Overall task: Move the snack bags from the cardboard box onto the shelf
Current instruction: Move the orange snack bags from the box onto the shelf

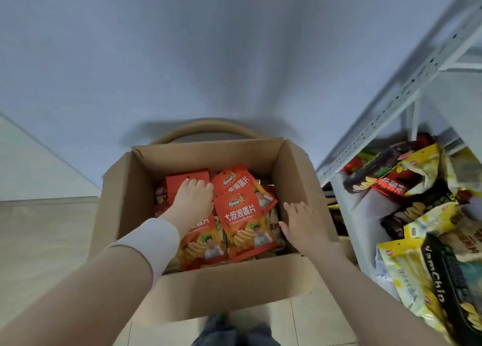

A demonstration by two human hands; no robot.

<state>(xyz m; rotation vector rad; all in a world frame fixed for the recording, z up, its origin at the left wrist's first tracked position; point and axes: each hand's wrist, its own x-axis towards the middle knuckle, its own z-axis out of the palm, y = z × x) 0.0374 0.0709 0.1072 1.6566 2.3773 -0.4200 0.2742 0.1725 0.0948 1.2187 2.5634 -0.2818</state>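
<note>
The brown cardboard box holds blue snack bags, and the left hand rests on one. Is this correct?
Not blue: in the head view the snack bags in the brown cardboard box are orange-red. The left hand does rest on one.

left hand (193,199) on orange snack bag (180,185) (perhaps gripping, blurred) | right hand (300,223) spread inside cardboard box (221,288)

Reaches in from the lower left with the left arm (78,293), white sleeve (154,241) ending at the wrist. Lays the left grip (194,198) palm down near frame centre, fingers bent at the knuckles, tips hidden, hold unclear. Extends the right arm (365,288) from the lower right; spreads the right grip (300,222) palm down, fingers relaxed, apart from the left.
</note>
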